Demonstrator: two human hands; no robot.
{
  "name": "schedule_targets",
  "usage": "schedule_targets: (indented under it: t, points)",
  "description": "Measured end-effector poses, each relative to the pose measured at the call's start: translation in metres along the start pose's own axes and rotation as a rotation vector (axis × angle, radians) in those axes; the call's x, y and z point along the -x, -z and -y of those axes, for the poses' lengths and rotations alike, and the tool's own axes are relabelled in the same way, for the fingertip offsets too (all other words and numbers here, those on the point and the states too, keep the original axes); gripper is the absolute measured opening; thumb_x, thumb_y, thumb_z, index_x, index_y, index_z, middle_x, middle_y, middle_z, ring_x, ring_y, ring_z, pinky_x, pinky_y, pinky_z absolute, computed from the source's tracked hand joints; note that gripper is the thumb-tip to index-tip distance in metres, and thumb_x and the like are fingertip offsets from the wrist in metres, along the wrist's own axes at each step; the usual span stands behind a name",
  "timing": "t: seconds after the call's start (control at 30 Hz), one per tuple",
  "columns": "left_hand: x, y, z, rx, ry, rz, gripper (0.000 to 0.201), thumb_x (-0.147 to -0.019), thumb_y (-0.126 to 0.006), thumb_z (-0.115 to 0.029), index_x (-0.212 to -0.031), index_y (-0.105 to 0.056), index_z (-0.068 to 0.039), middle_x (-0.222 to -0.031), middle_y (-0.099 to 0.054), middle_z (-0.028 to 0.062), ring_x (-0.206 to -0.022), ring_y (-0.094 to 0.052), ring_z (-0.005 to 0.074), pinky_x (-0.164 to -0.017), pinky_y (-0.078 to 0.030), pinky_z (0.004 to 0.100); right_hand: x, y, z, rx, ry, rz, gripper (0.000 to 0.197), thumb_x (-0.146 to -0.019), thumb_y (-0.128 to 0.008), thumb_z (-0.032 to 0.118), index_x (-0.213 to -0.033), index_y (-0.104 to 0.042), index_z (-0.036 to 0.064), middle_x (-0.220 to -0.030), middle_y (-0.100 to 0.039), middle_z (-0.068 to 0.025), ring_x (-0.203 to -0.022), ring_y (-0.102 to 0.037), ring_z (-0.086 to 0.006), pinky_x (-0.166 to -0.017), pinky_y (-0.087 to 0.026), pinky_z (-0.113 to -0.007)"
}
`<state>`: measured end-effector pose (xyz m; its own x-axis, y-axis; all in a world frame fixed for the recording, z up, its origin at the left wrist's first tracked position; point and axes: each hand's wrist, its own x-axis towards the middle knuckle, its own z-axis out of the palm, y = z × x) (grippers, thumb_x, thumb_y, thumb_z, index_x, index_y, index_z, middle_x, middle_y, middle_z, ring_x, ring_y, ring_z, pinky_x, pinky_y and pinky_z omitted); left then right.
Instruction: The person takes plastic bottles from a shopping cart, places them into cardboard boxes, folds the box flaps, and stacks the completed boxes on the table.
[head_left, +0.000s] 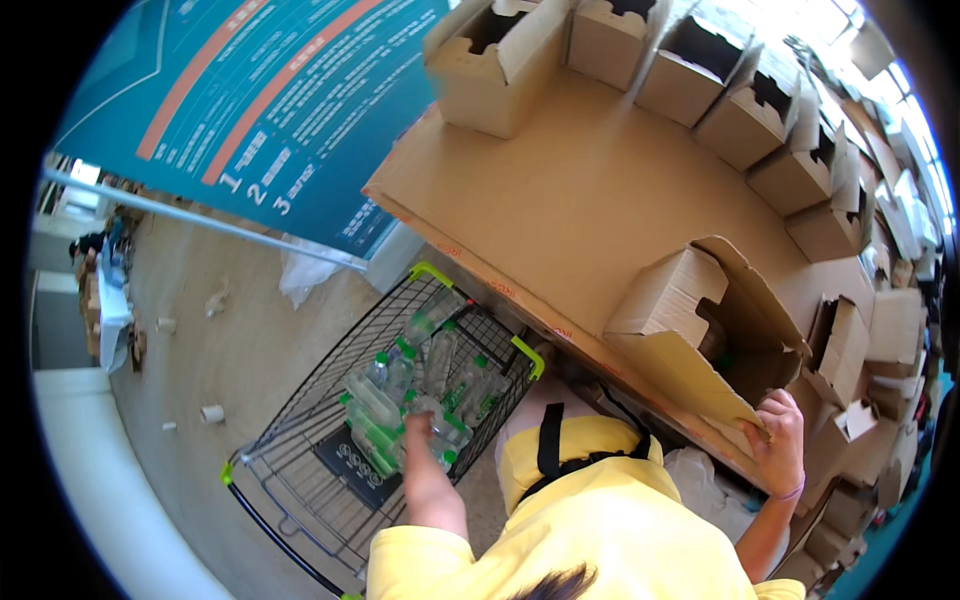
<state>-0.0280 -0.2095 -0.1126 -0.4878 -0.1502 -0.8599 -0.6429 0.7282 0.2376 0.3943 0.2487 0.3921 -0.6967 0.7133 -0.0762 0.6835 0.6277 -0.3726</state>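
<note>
My left hand reaches down into a black wire shopping cart among clear plastic bottles with green caps. Its fingers are smeared and partly hidden, so I cannot tell whether they hold a bottle. At the right, my right hand pinches the corner of a raised flap on an open brown cardboard box. That box stands near the front edge of a cardboard-covered table. Something with a green patch shows dimly inside it.
Several open cardboard boxes line the far side of the table. More boxes crowd the right. A teal printed banner stands at the back left. A white cup-like piece lies on the floor left of the cart.
</note>
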Motion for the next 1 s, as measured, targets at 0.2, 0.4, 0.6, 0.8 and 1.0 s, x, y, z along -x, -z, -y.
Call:
schedule_targets:
  t: [0.2,0.4,0.6,0.8,1.0]
  points:
    - [-0.004,-0.046,0.043,0.326,-0.163,-0.034,0.069,-0.072,-0.084,-0.023,-0.131,-0.054,-0.003,-0.126,-0.060,0.0184,-0.114,-0.056,0.0375,-0.087,-0.048,0.0538,-0.002,0.002,0.012,0.091,-0.014,0.042,0.013,-0.066,-0.075,0.009,-0.069,-0.065,0.0001,-0.069,-0.058,-0.0131,-0.081,-0.056,-0.0335,-0.090,-0.050,-0.044]
    - [0.014,-0.089,0.004,-0.026,-0.208,-0.024,0.073,-0.060,-0.089,-0.015,-0.122,-0.058,0.007,-0.121,-0.064,0.0192,-0.098,-0.065,0.0335,-0.085,-0.051,0.0454,-0.004,0.007,0.019,0.159,-0.044,0.143,0.014,-0.069,-0.074,0.012,-0.070,-0.065,0.0017,-0.073,-0.059,-0.0116,-0.088,-0.058,-0.0335,-0.091,-0.048,-0.043]
    - [0.056,-0.084,-0.037,-0.335,-0.501,0.060,0.073,-0.055,-0.092,-0.023,-0.116,-0.062,0.005,-0.113,-0.067,0.0220,-0.096,-0.067,0.0356,-0.085,-0.052,0.0442,0.003,0.003,0.020,0.158,-0.005,0.072,0.012,-0.071,-0.075,0.013,-0.073,-0.067,0.0038,-0.075,-0.061,-0.0092,-0.090,-0.060,-0.0307,-0.092,-0.048,-0.042]
    - [0.095,-0.045,-0.102,-0.307,-0.616,0.208,0.070,-0.059,-0.089,-0.024,-0.118,-0.061,0.003,-0.106,-0.069,0.0152,-0.094,-0.066,0.0299,-0.084,-0.052,0.0419,0.004,-0.002,0.015,0.167,0.074,0.000,0.011,-0.071,-0.075,0.015,-0.071,-0.068,0.0058,-0.074,-0.063,-0.0070,-0.088,-0.060,-0.0257,-0.091,-0.048,-0.038]
    - [0.281,0.016,-0.229,0.209,-0.983,0.371,0.069,-0.072,-0.078,-0.026,-0.130,-0.051,-0.001,-0.114,-0.060,0.0118,-0.100,-0.059,0.0213,-0.093,-0.047,0.0372,0.016,-0.007,0.006,0.151,0.104,-0.088,0.013,-0.073,-0.076,0.015,-0.069,-0.067,0.0060,-0.077,-0.064,-0.0056,-0.096,-0.059,-0.0243,-0.101,-0.045,-0.041]
